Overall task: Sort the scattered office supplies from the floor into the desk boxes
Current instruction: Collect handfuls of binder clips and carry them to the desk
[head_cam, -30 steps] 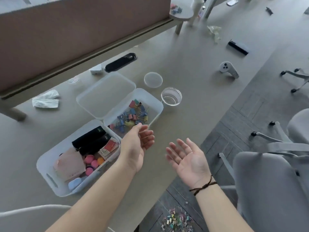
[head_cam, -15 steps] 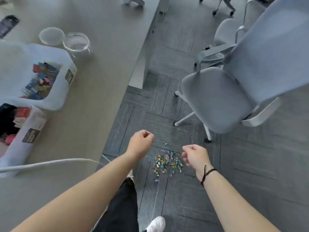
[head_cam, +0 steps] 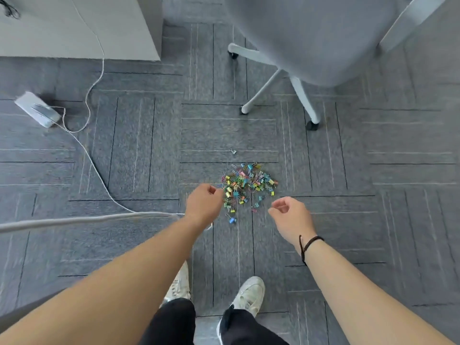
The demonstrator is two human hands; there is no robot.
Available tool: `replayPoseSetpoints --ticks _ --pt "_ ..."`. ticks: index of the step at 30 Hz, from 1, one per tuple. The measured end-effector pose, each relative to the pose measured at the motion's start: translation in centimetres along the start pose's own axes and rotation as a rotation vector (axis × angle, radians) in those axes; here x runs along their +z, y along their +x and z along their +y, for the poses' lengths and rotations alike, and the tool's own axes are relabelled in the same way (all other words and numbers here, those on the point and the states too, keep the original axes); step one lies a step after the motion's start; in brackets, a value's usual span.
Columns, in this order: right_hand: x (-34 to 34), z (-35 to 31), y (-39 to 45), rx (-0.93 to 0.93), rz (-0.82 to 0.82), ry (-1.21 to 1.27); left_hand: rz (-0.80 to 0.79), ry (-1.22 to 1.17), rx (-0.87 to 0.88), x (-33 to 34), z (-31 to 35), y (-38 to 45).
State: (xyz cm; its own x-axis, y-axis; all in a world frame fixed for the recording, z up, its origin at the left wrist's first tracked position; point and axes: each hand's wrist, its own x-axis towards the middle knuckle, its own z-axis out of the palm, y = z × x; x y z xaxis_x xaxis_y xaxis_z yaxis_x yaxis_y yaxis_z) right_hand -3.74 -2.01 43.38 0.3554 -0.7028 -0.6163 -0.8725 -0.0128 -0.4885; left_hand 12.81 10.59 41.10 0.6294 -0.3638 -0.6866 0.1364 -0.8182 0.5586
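Your left hand [head_cam: 204, 204] and right hand [head_cam: 290, 215] hang on either side of the pile of coloured binder clips [head_cam: 246, 185] on the carpet floor [head_cam: 124, 150], fingers loosely curled and holding nothing. Cup both hands and scoop inward from the pile's edges so clips don't scatter toward the chair base [head_cam: 281, 95]. One stray clip [head_cam: 233, 151] lies just beyond the pile; gather it too.
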Motion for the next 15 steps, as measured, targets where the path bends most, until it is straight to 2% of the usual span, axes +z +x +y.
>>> replayPoseSetpoints --ticks 6,9,12,15 --pt "10.6 8.7 10.6 -0.008 -0.043 -0.017 0.104 0.025 -0.079 7.2 -9.9 12.5" --pt "14.9 12.4 15.7 -0.038 -0.081 -0.051 0.132 0.126 -0.076 10.4 -14.4 18.5" --pt "18.6 15.3 20.8 -0.114 -0.083 -0.135 0.050 0.282 0.013 13.5 -17.3 23.8" --pt "21.5 17.1 25.9 -0.223 -0.099 -0.246 -0.098 0.462 0.243 16.3 -18.0 28.9"
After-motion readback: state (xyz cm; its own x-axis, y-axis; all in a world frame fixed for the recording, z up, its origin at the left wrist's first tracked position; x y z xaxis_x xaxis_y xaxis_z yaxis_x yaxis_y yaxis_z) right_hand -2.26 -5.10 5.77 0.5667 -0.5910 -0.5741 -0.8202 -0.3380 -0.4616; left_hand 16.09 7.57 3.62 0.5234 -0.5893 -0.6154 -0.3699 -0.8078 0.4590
